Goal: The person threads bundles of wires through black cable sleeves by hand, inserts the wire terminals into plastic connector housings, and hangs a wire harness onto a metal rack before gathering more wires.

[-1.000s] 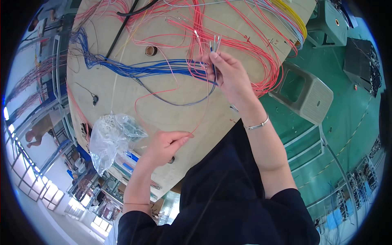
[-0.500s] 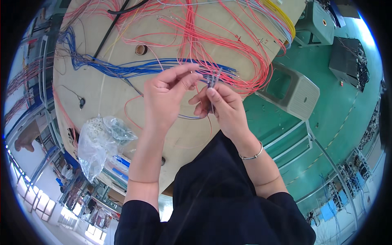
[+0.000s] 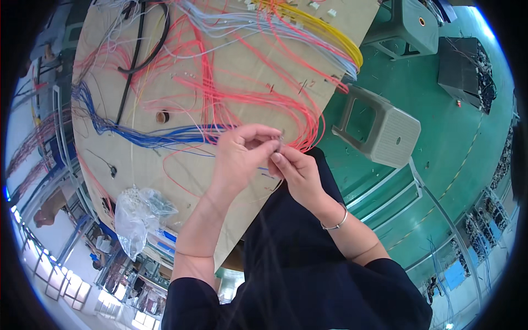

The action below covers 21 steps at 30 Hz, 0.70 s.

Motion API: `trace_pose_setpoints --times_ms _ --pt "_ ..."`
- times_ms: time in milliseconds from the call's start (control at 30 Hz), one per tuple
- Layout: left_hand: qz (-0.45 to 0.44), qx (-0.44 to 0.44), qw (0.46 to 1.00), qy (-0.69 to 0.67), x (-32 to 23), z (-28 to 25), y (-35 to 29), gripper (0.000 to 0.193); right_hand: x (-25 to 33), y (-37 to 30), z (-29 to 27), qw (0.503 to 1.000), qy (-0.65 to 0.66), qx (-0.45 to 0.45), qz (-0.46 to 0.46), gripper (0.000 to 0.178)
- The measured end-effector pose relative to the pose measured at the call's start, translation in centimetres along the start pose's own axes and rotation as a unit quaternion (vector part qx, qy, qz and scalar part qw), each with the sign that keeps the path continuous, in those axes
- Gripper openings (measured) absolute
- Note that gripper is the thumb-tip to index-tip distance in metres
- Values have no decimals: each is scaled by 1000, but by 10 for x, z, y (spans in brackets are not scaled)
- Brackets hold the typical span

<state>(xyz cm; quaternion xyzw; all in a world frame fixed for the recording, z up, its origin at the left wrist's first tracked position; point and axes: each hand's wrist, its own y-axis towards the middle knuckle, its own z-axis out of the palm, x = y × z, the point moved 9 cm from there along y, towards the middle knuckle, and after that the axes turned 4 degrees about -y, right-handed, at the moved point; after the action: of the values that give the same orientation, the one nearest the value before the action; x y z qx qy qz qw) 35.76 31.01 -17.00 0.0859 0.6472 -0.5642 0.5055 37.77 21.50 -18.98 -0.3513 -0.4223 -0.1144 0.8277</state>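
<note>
My left hand (image 3: 239, 157) and my right hand (image 3: 300, 173) meet fingertip to fingertip above the table's right edge. Both are closed in a pinch, thumb against fingers. Between them is a small dark greyish piece (image 3: 279, 144), mostly covered by the fingers, so its kind is unclear. Just beyond my hands lies a bundle of red wires (image 3: 269, 102), looped at its right end. The blue wires (image 3: 165, 137) run in from the left and pass behind my left hand. A metal bangle (image 3: 336, 219) circles my right wrist.
On the wooden table (image 3: 148, 170) sit a clear plastic bag of small white parts (image 3: 135, 217), a brown roll (image 3: 162, 116) and a black tube (image 3: 132, 69). Yellow wires (image 3: 341, 41) curve at the far edge. Grey stools (image 3: 393, 135) stand on the green floor to the right.
My hands have come together, the right one's fingers closing in against the left's. The thin dark pieces that stuck out of my right hand are now mostly hidden. The view has shifted.
</note>
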Motion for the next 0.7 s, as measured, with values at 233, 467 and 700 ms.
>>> trace_pose_setpoints --times_ms 233,467,700 --pt "67 -29 994 86 -27 6 55 20 39 -16 -52 966 241 -82 41 21" --pt "235 -193 885 354 -61 -14 88 16 2 -25 -67 871 466 -63 144 19" --pt "496 -18 701 512 -84 90 84 32 -6 -21 -126 761 621 -167 82 18"
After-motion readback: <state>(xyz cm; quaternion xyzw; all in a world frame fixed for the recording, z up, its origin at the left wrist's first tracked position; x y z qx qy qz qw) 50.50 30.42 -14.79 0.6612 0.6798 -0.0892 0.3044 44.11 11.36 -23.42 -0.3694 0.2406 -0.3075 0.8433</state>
